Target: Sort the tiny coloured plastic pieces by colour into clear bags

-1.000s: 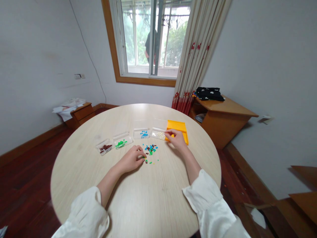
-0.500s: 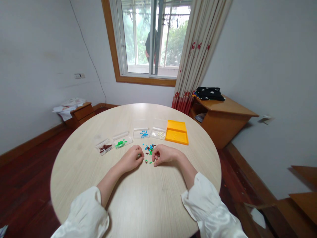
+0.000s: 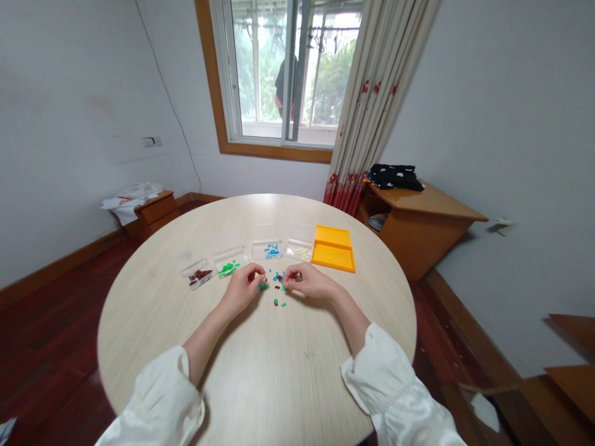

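A small heap of tiny coloured pieces (image 3: 277, 287), blue, green, brown and yellow, lies on the round pale wooden table (image 3: 260, 371). My left hand (image 3: 244, 287) rests at the heap's left edge with fingers curled in a pinch; what it holds is too small to make out. My right hand (image 3: 309, 282) lies at the heap's right edge, fingers also curled in a pinch over the pieces. Behind the heap stand clear trays: brown pieces (image 3: 198, 274), green pieces (image 3: 227, 267), blue pieces (image 3: 271, 251), pale pieces (image 3: 300, 251), and an orange tray (image 3: 333, 256).
A wooden cabinet (image 3: 418, 217) with dark cloth (image 3: 394, 175) on it stands to the right of the table. A low drawer unit (image 3: 153, 210) with papers sits at the left wall. A person (image 3: 284, 83) stands outside the window. A curtain (image 3: 372, 99) hangs nearby.
My right hand came back from the orange tray to the heap's right edge. My left hand shifted slightly forward along the heap's left side.
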`<control>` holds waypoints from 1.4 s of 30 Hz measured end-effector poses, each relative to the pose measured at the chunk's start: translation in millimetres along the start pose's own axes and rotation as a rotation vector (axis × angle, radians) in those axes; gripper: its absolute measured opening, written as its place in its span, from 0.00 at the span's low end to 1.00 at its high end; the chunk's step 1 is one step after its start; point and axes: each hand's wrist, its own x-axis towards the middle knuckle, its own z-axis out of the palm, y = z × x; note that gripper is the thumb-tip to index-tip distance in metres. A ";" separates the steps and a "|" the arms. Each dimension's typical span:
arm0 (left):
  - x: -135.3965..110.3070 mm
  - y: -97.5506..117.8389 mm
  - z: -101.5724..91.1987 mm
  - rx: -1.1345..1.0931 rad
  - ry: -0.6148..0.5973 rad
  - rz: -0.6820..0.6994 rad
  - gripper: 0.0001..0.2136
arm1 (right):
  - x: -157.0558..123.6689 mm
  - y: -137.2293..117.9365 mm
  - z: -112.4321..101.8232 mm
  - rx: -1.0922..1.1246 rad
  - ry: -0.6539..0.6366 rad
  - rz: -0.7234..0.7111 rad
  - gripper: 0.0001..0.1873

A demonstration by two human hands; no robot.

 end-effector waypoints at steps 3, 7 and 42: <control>0.3 2.2 -1.7 -0.007 0.040 -0.008 0.05 | 2.4 -1.6 0.3 0.041 0.172 -0.071 0.07; 0.5 1.6 -1.1 -0.035 0.033 -0.017 0.07 | 8.6 3.0 -2.5 0.164 0.315 -0.117 0.12; 1.1 -6.3 -1.8 0.003 0.133 0.012 0.08 | 12.5 59.7 -40.7 -0.092 1.299 -0.030 0.20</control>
